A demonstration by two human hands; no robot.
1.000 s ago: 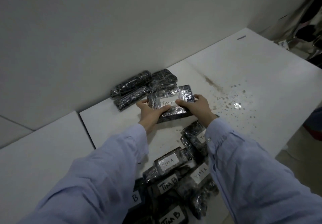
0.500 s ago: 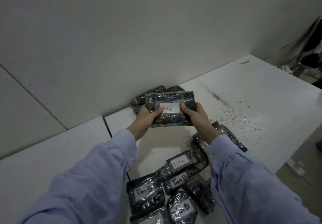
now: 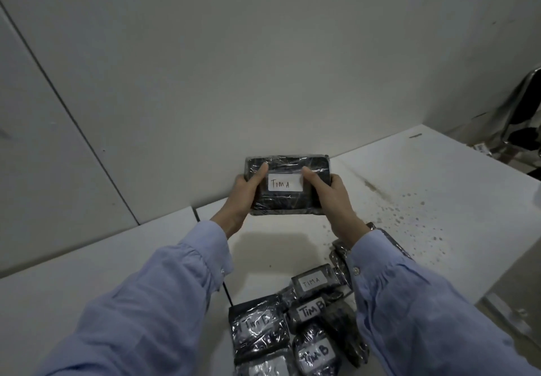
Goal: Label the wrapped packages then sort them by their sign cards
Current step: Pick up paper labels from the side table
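Observation:
A black package wrapped in clear film (image 3: 288, 201) is held up in front of the wall, its face turned to me. Its white label (image 3: 284, 182) reads "TIM A". My left hand (image 3: 244, 192) grips its left end, thumb on the front. My right hand (image 3: 332, 197) grips its right end, thumb beside the label. Below, several wrapped packages lie in a heap on the white table (image 3: 409, 176): one labelled "TIM A" (image 3: 313, 282), others labelled "TIM B" (image 3: 312, 309), (image 3: 259, 330), (image 3: 316, 353).
A second white tabletop (image 3: 87, 261) joins at the left with a dark seam between. Dark stains and specks (image 3: 409, 214) mark the table at the right. The grey wall stands close behind. A shiny dark object (image 3: 524, 118) sits at the far right.
Both hands have lifted the "TIM A" package higher and tilted it upright toward me. The packages by the wall are now hidden behind it; the view has shifted up.

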